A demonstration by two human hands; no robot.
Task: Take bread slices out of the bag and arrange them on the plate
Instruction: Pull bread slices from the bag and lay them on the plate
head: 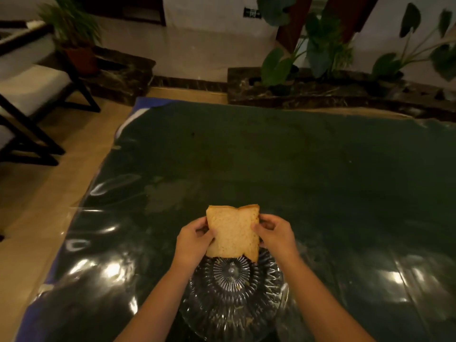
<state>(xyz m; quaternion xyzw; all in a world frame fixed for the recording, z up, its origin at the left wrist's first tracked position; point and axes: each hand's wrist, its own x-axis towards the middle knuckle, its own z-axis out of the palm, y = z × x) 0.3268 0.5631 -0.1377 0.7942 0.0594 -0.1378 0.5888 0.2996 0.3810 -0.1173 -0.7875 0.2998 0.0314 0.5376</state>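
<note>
A stack of tan bread slices [233, 233] is held upright in the air over the far edge of a cut-glass plate [232, 297]. My left hand [192, 240] grips the stack's left side and my right hand [275, 233] grips its right side. The plate holds no slices. It lies on the table at the near centre, partly hidden by my forearms. Beyond the bread, a faint clear plastic bag [170, 196] lies flat on the table and is hard to make out.
The table [320, 169] has a dark green cover under glossy clear plastic. Dark wooden chairs with pale cushions [32, 95] stand at the left. Potted plants [318, 53] line a dark stone ledge behind the table.
</note>
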